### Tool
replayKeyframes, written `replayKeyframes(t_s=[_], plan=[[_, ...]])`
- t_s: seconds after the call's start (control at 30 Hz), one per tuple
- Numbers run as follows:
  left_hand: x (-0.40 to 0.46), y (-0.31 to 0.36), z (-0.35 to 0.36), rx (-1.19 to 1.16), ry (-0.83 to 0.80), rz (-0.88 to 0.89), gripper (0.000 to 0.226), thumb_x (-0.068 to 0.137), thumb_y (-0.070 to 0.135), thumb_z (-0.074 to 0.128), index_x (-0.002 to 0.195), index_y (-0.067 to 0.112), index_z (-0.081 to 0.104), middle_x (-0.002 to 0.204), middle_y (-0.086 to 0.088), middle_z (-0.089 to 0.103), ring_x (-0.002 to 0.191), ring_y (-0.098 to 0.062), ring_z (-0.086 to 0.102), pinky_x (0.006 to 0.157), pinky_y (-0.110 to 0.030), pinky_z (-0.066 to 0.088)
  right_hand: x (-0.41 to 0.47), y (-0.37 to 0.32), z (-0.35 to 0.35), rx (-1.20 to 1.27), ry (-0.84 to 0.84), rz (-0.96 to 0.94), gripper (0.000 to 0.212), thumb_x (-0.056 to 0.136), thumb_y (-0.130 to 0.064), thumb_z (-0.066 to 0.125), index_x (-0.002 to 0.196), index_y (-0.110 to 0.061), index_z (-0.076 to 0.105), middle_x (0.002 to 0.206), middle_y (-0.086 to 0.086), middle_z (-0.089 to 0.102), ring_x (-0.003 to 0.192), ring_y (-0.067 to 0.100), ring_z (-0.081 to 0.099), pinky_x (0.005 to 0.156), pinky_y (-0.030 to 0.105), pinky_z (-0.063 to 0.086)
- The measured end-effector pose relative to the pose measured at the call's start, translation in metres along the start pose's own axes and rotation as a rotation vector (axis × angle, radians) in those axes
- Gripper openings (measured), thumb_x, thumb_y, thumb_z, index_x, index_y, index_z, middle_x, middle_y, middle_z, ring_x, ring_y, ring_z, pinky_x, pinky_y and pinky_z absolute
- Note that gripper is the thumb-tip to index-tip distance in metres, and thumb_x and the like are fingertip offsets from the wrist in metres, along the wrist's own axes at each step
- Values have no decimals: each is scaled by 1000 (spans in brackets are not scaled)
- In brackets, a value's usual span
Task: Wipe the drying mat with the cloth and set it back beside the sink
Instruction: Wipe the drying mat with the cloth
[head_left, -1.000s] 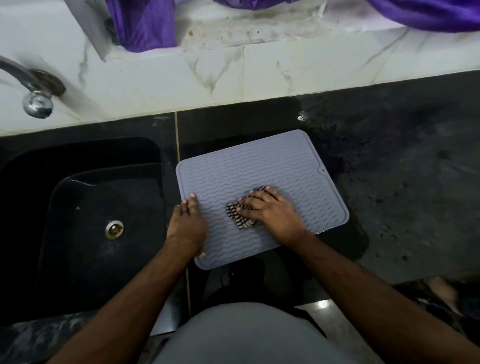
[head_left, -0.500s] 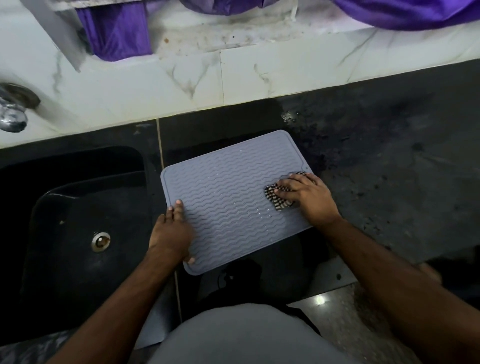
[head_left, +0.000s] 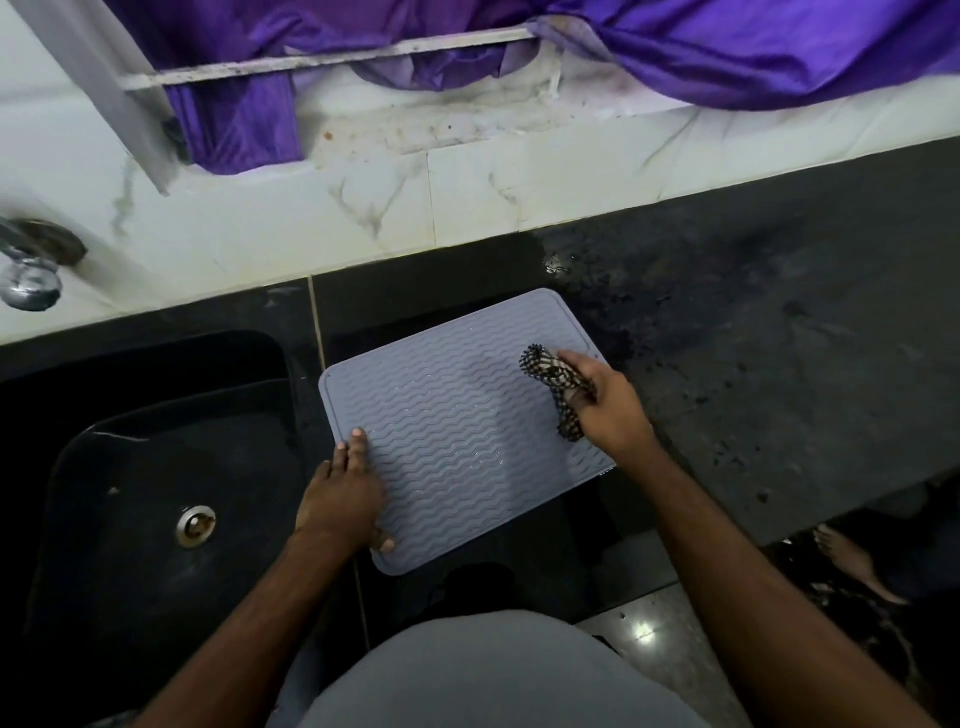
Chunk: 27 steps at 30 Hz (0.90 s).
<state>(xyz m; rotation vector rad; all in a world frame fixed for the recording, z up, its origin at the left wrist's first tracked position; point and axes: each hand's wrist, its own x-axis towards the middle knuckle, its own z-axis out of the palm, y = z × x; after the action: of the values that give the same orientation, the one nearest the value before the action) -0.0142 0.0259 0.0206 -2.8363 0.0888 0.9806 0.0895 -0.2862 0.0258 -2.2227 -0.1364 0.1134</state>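
Observation:
A grey ribbed drying mat (head_left: 457, 431) lies flat on the black counter, just right of the sink (head_left: 156, 493). My left hand (head_left: 343, 499) rests flat on the mat's near left corner, fingers straight and the thumb on the mat's surface. My right hand (head_left: 605, 405) grips a bunched black-and-white checked cloth (head_left: 550, 374) over the mat's far right part. The cloth's end sticks out past my fingers toward the mat's middle.
A chrome tap (head_left: 28, 270) juts from the white marble wall at the far left. Purple fabric (head_left: 727, 47) hangs over the ledge behind. The black counter (head_left: 779, 364) stretches right, wet and speckled. A bare foot (head_left: 852, 561) shows on the floor at lower right.
My right hand has moved the cloth from the mat's middle across to its far right part, and now clutches it bunched instead of pressing it flat. The left hand stays put.

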Motion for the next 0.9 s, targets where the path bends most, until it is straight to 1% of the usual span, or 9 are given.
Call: replayKeyframes(t_s=[0.07, 0.2, 0.33, 0.43, 0.5, 0.6, 0.77, 0.83, 0.9], plan=[[-2, -4, 4, -33, 22, -1, 123, 81, 57, 75, 158, -2, 1, 165, -21, -21, 156, -33, -5, 126, -47, 11, -4, -8, 8, 86, 13, 59, 49, 92, 4, 62, 140, -7, 57, 136, 5, 63, 127, 14, 56, 114, 37, 42], [-6, -13, 10, -204, 54, -6, 124, 80, 68, 69, 161, 6, -2, 167, -11, -22, 157, -22, -8, 125, -49, 4, -13, -29, 16, 346, 69, 182, 35, 97, -3, 61, 131, -8, 63, 117, 4, 72, 109, 17, 69, 96, 35, 55], [-16, -11, 3, -327, 183, 14, 112, 86, 72, 56, 162, 11, 1, 170, -7, -10, 157, -18, 2, 125, -48, 6, -17, -43, 27, 627, 92, 365, 28, 98, -2, 59, 125, -7, 66, 109, 6, 76, 105, 25, 72, 91, 40, 59], [-25, -5, -11, -468, 287, 56, 105, 87, 74, 52, 162, 13, 10, 170, -5, 2, 156, -15, 9, 125, -45, 10, -24, -65, 32, 762, 54, 430, 24, 100, -4, 57, 121, -11, 68, 108, 6, 77, 96, 19, 74, 84, 37, 60], [-32, -1, -22, -566, 373, 84, 102, 88, 74, 51, 162, 15, 16, 170, -4, 9, 155, -14, 15, 125, -42, 14, -29, -81, 36, 803, 28, 426, 23, 101, -4, 55, 117, -14, 68, 108, 6, 77, 94, 17, 74, 79, 34, 59], [-45, 1, -37, -662, 516, 121, 96, 88, 73, 51, 161, 15, 24, 168, -2, 18, 152, -14, 23, 124, -38, 21, -40, -103, 45, 788, -23, 400, 24, 101, -5, 55, 120, -12, 68, 108, 5, 77, 96, 18, 74, 76, 32, 58], [-67, -2, -49, -777, 630, 155, 87, 91, 68, 50, 157, 14, 33, 164, -2, 31, 149, -16, 31, 122, -36, 28, -61, -136, 58, 772, -65, 359, 23, 101, -5, 54, 119, -11, 68, 108, 8, 77, 101, 24, 73, 79, 35, 58], [-75, 2, -49, -895, 666, 182, 77, 94, 62, 50, 152, 12, 42, 154, -1, 47, 140, -17, 46, 114, -33, 38, -70, -146, 61, 790, -73, 364, 22, 101, -7, 55, 119, -10, 68, 109, 11, 76, 100, 27, 73, 78, 37, 58], [-80, 8, -45, -1142, 630, 187, 65, 95, 57, 52, 143, 14, 54, 130, 5, 64, 118, -12, 62, 97, -24, 50, -81, -156, 65, 853, -97, 381, 23, 102, -8, 53, 120, -8, 67, 111, 15, 75, 99, 28, 72, 75, 36, 58]])
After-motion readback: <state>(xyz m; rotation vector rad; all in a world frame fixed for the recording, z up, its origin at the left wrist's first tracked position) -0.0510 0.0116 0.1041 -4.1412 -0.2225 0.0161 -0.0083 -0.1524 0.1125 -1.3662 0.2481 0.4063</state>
